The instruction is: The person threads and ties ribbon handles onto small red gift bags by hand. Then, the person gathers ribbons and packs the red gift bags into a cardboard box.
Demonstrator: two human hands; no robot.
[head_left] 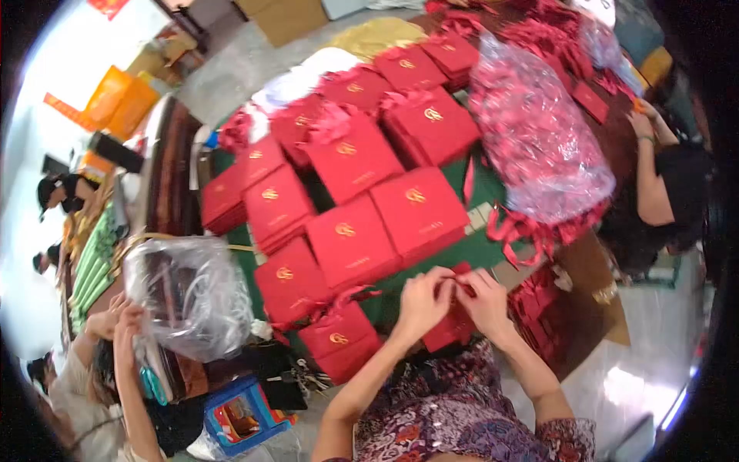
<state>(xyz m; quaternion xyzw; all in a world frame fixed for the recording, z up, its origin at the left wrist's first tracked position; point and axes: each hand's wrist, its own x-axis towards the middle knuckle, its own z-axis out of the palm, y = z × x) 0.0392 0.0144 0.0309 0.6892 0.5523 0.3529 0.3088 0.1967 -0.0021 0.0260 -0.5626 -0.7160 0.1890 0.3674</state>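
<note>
My left hand and my right hand are close together at the table's near edge, fingertips pinched on a thin red ribbon. Just beneath them lies a red gift bag, partly covered by my hands and wrists. To the left of my left hand, another red gift bag with a gold logo and ribbon rests at the edge. Beyond my hands stand stacks of flat red bags with gold logos. My fingers hide how the ribbon is looped or joined.
A clear plastic sack of red ribbons lies at the right of the green table. On the left, a person's hands touch a clear plastic bag. Another person works at far right. An open carton holds red bags.
</note>
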